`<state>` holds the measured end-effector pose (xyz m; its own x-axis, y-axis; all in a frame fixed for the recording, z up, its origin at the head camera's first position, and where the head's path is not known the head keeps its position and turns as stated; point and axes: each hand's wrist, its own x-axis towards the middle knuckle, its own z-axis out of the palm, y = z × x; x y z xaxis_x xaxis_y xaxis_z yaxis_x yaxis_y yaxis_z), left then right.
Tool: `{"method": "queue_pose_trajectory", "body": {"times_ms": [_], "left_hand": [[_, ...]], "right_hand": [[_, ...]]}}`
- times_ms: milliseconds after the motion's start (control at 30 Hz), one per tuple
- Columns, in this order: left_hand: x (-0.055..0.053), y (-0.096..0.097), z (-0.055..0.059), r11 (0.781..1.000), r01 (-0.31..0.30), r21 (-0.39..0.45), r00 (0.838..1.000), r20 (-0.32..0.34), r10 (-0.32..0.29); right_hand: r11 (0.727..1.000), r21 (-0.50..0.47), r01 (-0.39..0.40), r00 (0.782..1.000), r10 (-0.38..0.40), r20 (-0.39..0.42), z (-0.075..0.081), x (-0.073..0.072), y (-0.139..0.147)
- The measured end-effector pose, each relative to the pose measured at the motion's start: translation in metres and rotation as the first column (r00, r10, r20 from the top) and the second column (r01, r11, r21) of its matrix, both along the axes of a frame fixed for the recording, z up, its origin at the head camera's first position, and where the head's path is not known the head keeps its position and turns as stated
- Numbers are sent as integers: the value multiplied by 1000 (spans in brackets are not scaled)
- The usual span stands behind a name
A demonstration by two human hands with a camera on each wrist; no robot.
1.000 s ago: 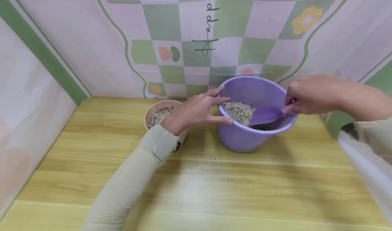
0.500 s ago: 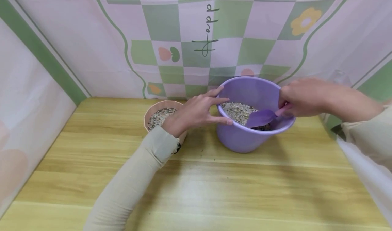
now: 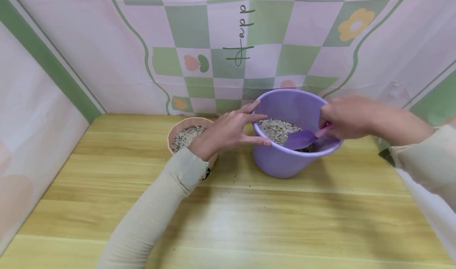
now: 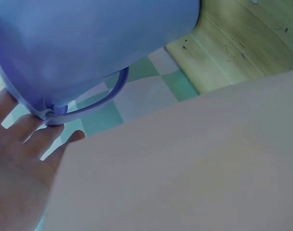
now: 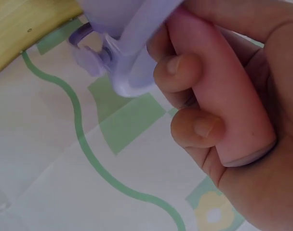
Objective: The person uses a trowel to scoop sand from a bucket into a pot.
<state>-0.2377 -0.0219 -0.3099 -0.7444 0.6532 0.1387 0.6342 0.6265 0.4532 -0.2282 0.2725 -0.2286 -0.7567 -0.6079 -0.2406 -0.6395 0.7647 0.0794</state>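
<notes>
Word "Happy" (image 3: 243,27), dark cursive, running sideways up checkered green-and-white backdrop (image 3: 267,25).

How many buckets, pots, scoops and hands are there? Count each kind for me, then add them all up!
Purple bucket: 1
Peach pot: 1
Scoop: 1
Hands, left hand and right hand: 2
Total: 5

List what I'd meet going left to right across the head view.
Pot → left hand → bucket → right hand → right sleeve.
</notes>
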Motion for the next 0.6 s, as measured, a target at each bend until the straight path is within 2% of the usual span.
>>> {"method": "queue_pose_trajectory", "body": {"times_ms": [400, 600], "left_hand": [[0, 2, -2, 999, -1, 32, 1000, -5, 1], [0, 1, -2, 1000, -4, 27, 1000, -2, 5]], "right_hand": [[1000, -22, 3, 1000, -3, -1, -12, -2, -2], [999, -16, 32, 999, -32, -16, -14, -3, -6]]}}
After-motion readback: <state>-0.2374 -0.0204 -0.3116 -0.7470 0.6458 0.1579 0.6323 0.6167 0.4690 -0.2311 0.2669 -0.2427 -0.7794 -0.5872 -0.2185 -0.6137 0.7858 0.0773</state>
